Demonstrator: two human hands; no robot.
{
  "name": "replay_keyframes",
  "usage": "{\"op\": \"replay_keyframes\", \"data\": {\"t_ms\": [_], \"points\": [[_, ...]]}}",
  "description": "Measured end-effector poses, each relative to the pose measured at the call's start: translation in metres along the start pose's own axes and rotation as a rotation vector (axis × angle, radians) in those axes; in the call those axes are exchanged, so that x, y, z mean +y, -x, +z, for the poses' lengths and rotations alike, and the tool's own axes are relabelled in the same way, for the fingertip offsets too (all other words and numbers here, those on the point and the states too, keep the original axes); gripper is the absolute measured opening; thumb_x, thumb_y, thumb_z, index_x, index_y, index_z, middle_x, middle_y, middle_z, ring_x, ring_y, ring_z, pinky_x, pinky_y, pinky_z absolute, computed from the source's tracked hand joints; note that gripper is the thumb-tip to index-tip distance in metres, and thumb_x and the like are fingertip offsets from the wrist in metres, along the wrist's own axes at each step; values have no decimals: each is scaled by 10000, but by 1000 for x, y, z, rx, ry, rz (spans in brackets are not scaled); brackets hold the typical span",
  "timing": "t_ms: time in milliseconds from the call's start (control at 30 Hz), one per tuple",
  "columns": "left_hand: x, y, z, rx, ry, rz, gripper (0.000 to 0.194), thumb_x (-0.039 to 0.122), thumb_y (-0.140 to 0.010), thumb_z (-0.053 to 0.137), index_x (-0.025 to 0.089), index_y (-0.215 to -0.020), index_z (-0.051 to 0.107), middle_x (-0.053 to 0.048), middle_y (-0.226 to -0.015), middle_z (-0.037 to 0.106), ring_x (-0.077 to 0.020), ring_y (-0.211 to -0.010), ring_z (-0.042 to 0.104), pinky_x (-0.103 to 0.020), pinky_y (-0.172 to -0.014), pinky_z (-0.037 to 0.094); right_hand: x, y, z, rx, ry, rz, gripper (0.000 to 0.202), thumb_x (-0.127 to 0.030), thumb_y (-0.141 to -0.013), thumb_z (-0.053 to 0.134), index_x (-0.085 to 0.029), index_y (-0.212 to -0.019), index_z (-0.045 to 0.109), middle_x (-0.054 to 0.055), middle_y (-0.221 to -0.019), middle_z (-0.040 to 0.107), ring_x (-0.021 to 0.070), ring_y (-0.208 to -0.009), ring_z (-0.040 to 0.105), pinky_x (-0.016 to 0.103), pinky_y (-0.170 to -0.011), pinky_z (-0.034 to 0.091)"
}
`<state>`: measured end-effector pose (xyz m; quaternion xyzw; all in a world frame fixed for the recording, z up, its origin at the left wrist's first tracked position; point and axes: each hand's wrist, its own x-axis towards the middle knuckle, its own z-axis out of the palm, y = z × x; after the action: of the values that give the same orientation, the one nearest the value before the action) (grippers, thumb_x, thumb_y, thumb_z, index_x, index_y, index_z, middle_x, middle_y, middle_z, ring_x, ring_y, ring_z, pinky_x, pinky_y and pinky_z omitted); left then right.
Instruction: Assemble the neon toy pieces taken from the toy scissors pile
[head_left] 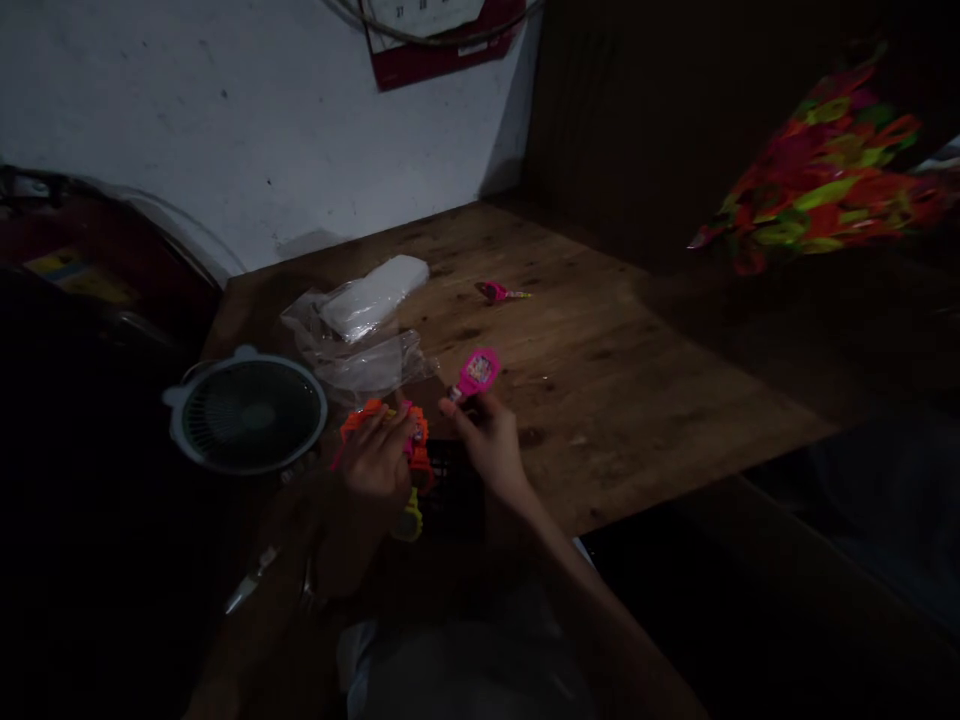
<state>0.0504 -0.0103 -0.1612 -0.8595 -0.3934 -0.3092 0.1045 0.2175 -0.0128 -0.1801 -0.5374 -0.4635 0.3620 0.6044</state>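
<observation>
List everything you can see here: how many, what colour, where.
Paddle-shaped piece: one, pink, in the right hand
Small piece: one, pink, table's far part
Bright pieces: several, orange, pink, yellow, at the left hand
Bright heap: many, mixed colours, upper right
Round slatted object: one, dark, pale rim, left
Block: one, white, by the plastic
Plastic: count unclear, clear, table's left
Calendar: one, red-white, wall
Table: one, brown, centre
Wall: one, whitish, behind
Hands: two, bare, centre

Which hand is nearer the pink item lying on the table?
Right. The right hand is in front of the pink item; the left hand is farther, in front and to its left.
</observation>
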Motion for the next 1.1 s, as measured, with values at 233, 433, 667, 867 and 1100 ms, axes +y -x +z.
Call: {"op": "replay_keyframes", "data": {"t_ms": [233,433,667,867,1100], "points": [[-2,5,-9,113,159,75,438,50,-791,406,184,-1155,610,-63,-1080,682,-192,-1077,582,-390,-951,478,35,40,0,-240,10,265,209,-301,-656,729,-177,-824,718,38,-827,737,236,-763,666,327,-707,519],[-2,4,-18,16,236,138,352,51,-804,475,207,-1074,639,-26,-1039,706,-205,-1074,577,-393,-916,480,23,48,4,-278,275,111,224,-110,-722,641,-177,-924,711,59,-896,738,211,-797,670,276,-728,497],[7,-6,-28,-31,143,72,445,34,-791,439,199,-1173,599,-20,-1118,679,-196,-1170,531,-366,-988,447,27,65,20,-345,398,48,228,-96,-835,505,-162,-959,685,88,-962,720,196,-835,661,271,-764,487],[16,-17,-24,-314,42,200,433,164,-853,444,191,-1278,519,-20,-1333,550,-294,-1342,334,-490,-1051,328,25,35,-8,-550,279,-35,150,-165,-825,567,-205,-886,698,20,-883,726,165,-772,662,226,-697,499],[11,-17,-23,-220,115,181,333,167,-811,488,222,-1124,591,-14,-1095,669,-235,-1079,509,-420,-976,373,13,-171,-78,-108,969,52,418,-144,-873,474,-88,-1287,500,189,-1116,634,240,-945,618,310,-818,452]]}}
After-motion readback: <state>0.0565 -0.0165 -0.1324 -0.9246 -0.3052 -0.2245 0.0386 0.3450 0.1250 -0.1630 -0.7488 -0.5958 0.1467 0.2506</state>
